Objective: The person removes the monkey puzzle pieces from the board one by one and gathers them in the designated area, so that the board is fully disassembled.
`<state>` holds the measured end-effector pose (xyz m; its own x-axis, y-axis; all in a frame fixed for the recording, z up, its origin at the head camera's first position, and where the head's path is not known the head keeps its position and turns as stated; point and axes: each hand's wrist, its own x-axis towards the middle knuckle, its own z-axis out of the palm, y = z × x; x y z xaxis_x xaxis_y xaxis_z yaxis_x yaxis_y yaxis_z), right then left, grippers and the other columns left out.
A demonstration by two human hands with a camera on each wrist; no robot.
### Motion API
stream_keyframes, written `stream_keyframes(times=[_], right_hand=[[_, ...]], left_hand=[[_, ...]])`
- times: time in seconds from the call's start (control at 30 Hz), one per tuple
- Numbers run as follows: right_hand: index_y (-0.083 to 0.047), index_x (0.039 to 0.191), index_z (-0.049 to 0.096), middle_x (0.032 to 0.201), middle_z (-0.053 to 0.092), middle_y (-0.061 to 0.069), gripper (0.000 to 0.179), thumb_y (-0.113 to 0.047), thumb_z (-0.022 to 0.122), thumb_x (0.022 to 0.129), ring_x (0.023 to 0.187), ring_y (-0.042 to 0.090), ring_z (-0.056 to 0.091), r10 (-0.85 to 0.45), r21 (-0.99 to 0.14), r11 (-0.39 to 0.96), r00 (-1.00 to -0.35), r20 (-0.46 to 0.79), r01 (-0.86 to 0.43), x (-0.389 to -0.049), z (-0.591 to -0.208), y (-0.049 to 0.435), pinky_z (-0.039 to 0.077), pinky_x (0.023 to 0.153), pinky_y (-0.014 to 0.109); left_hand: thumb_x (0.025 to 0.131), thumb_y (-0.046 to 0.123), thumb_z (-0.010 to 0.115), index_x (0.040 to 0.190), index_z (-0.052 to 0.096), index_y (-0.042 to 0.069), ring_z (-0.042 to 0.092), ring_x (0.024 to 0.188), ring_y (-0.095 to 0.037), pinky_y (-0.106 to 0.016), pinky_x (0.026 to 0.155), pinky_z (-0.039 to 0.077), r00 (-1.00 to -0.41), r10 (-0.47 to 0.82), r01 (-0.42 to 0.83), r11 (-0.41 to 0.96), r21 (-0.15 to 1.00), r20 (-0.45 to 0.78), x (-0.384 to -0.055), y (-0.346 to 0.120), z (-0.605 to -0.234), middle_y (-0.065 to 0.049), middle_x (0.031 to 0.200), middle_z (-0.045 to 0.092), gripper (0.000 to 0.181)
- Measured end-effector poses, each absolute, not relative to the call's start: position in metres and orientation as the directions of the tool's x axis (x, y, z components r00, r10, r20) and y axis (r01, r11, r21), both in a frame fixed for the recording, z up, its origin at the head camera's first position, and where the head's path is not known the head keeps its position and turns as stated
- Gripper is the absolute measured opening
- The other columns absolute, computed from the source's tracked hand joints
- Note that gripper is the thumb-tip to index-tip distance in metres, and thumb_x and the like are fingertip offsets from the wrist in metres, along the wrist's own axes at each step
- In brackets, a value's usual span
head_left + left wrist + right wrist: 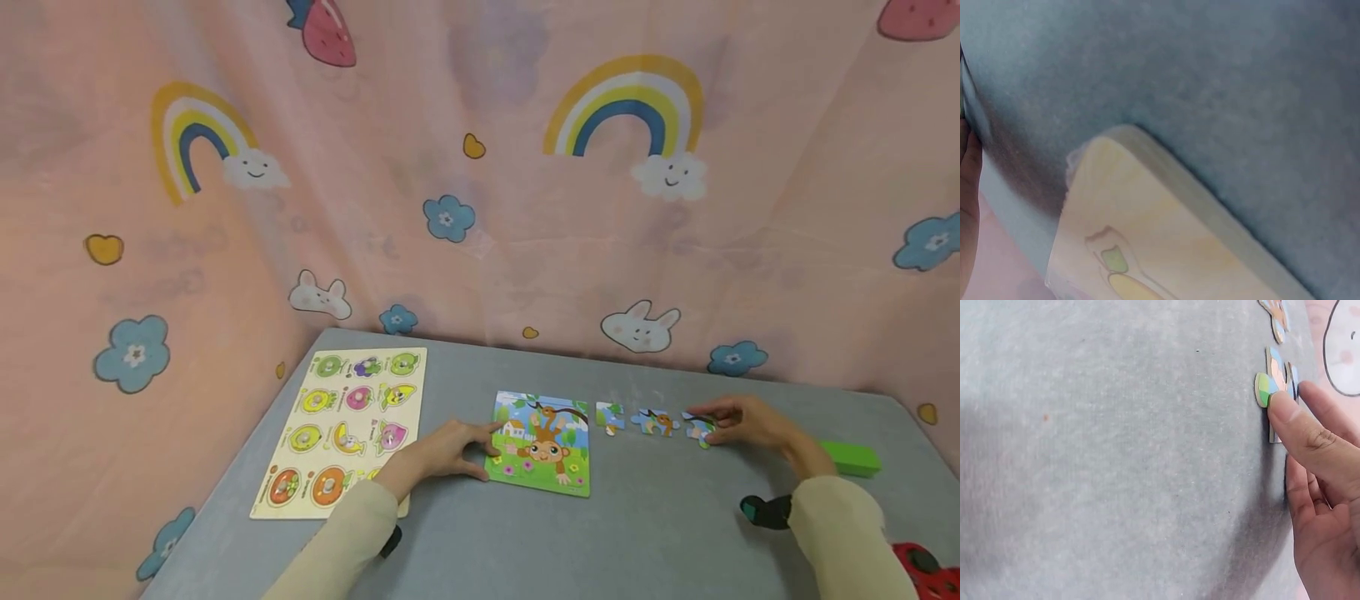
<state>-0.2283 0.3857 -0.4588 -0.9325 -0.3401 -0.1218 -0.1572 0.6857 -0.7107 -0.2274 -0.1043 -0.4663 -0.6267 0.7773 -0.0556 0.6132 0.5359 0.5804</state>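
A square monkey jigsaw puzzle (pixel 542 454) lies on the grey table. My left hand (pixel 450 454) touches its left edge with fingers and thumb spread apart; only a sliver of that hand shows in the left wrist view. To the right of the puzzle, my right hand (pixel 746 421) pinches a puzzle piece (pixel 700 427) between thumb and fingers. The piece's green knob shows beside the thumb (pixel 1286 409) in the right wrist view. Two more loose pieces lie in a row between puzzle and right hand: a sky-and-leaf piece (pixel 609 416) and a branch piece (pixel 654 422).
A wooden fruit board (pixel 375 371) lies at the left, partly under the left forearm in the head view. A green block (pixel 851 458) sits right of the right wrist. A red and black object (pixel 926 567) shows at the lower right. A patterned pink curtain (pixel 510 275) hangs behind the table.
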Motion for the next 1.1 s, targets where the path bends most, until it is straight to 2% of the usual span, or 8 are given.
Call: stream_keyframes(times=[0.2, 0.27, 0.37, 0.43, 0.6, 0.73, 0.87, 1.1], right_hand=[[0.01, 0.123, 0.059, 0.115, 0.061, 0.024, 0.054, -0.016, 0.078, 0.08, 0.091, 0.007, 0.054, -0.324, -0.721, 0.676, -0.94, -0.104, -0.153, -0.224, -0.454, 0.386, 0.047, 0.074, 0.018], [0.01, 0.127, 0.056, 0.124, 0.058, 0.027, 0.054, -0.017, 0.075, 0.083, 0.1, 0.014, 0.058, -0.299, -0.723, 0.678, -0.949, -0.105, -0.134, -0.222, -0.45, 0.384, 0.048, 0.076, 0.018], [0.008, 0.13, 0.053, 0.129, 0.055, 0.028, 0.053, -0.02, 0.069, 0.089, 0.11, 0.031, 0.057, -0.253, -0.712, 0.694, -0.962, -0.098, -0.11, -0.217, -0.444, 0.38, 0.048, 0.077, 0.021], [0.007, 0.129, 0.055, 0.127, 0.056, 0.028, 0.05, -0.021, 0.068, 0.09, 0.111, 0.037, 0.057, -0.228, -0.705, 0.698, -0.972, -0.052, -0.126, -0.212, -0.442, 0.376, 0.049, 0.076, 0.022], [0.006, 0.123, 0.061, 0.118, 0.063, 0.025, 0.041, -0.015, 0.069, 0.089, 0.097, 0.013, 0.065, -0.21, -0.734, 0.641, -0.971, 0.111, -0.223, -0.194, -0.45, 0.359, 0.048, 0.074, 0.015], [0.005, 0.123, 0.061, 0.118, 0.064, 0.023, 0.039, -0.016, 0.067, 0.091, 0.097, -0.005, 0.06, -0.197, -0.781, 0.581, -0.971, 0.137, -0.229, -0.186, -0.46, 0.341, 0.044, 0.078, 0.008], [0.005, 0.125, 0.059, 0.121, 0.062, 0.023, 0.04, -0.019, 0.064, 0.093, 0.1, -0.009, 0.056, -0.176, -0.818, 0.542, -0.978, 0.113, -0.192, -0.179, -0.462, 0.321, 0.042, 0.08, 0.008], [0.009, 0.13, 0.054, 0.128, 0.055, 0.028, 0.046, -0.015, 0.065, 0.092, 0.099, -0.005, 0.06, -0.144, -0.94, 0.334, -0.989, 0.017, -0.065, -0.173, -0.464, 0.272, 0.047, 0.082, 0.012]], left_hand=[[0.08, 0.023, 0.077, 0.109, 0.071, 0.012, 0.042, 0.133, -0.019, -0.029, 0.105, 0.037, -0.634, 0.77, 0.596, 0.543, 0.591, -0.068, -0.228, -0.104, -0.467, -0.007, 0.147, 0.042, 0.032], [0.079, 0.022, 0.077, 0.108, 0.071, 0.012, 0.043, 0.133, -0.019, -0.029, 0.105, 0.037, -0.638, 0.767, 0.593, 0.543, 0.595, -0.064, -0.228, -0.103, -0.467, -0.008, 0.147, 0.042, 0.031], [0.079, 0.022, 0.078, 0.108, 0.071, 0.012, 0.043, 0.132, -0.019, -0.029, 0.104, 0.039, -0.643, 0.764, 0.591, 0.546, 0.594, -0.062, -0.228, -0.104, -0.467, -0.008, 0.147, 0.042, 0.032], [0.079, 0.022, 0.078, 0.109, 0.071, 0.012, 0.044, 0.131, -0.019, -0.03, 0.104, 0.039, -0.645, 0.762, 0.591, 0.549, 0.591, -0.063, -0.227, -0.104, -0.466, -0.007, 0.147, 0.042, 0.033], [0.079, 0.024, 0.078, 0.111, 0.071, 0.012, 0.044, 0.132, -0.021, -0.032, 0.104, 0.039, -0.639, 0.767, 0.607, 0.548, 0.576, -0.057, -0.226, -0.104, -0.468, -0.007, 0.148, 0.041, 0.034], [0.079, 0.024, 0.078, 0.112, 0.071, 0.012, 0.043, 0.132, -0.02, -0.032, 0.104, 0.039, -0.64, 0.767, 0.611, 0.548, 0.571, -0.052, -0.226, -0.107, -0.469, -0.006, 0.149, 0.04, 0.035], [0.079, 0.024, 0.078, 0.111, 0.071, 0.013, 0.045, 0.13, -0.021, -0.033, 0.104, 0.039, -0.632, 0.774, 0.624, 0.541, 0.564, -0.042, -0.226, -0.107, -0.47, -0.006, 0.149, 0.04, 0.035], [0.08, 0.025, 0.077, 0.112, 0.071, 0.013, 0.044, 0.132, -0.023, -0.045, 0.108, 0.032, -0.626, 0.779, 0.635, 0.535, 0.558, -0.034, -0.226, -0.107, -0.47, -0.006, 0.15, 0.039, 0.034]])
